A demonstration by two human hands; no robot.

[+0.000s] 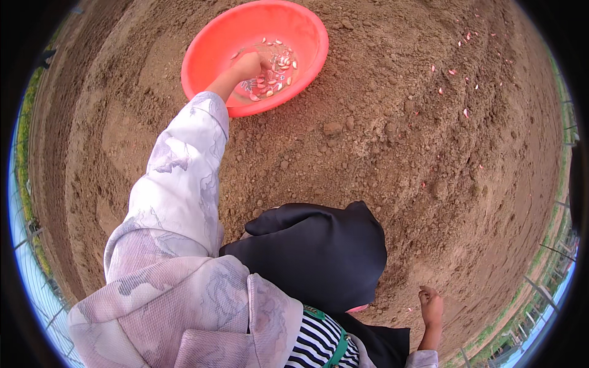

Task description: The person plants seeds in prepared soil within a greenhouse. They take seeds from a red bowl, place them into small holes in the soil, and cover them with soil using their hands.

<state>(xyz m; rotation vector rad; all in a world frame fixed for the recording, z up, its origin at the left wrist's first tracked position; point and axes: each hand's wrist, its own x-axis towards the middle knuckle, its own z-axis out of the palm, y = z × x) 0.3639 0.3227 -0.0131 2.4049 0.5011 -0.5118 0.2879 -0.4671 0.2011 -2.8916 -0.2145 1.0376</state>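
Note:
A red plastic basin point(202, 62) stands on the soil in front of me. Garlic cloves point(284, 62) lie scattered over its printed bottom. My left hand point(250, 65) reaches down inside the basin, its fingers bent among the cloves. Whether they grip a clove is hidden by the hand. Low on the right, my right hand point(431, 304) hovers over or rests near the bare soil, its fingers curled; I cannot tell if anything is in them. Out on the soil to the right lie several pinkish cloves point(466, 113), spread apart.
Loose brown soil point(294, 156) with small clods surrounds me. My bent knee in black cloth point(317, 253) is between my two arms. Wire fencing with posts point(543, 294) and a strip of grass run along the right rim; more fencing is at the left rim.

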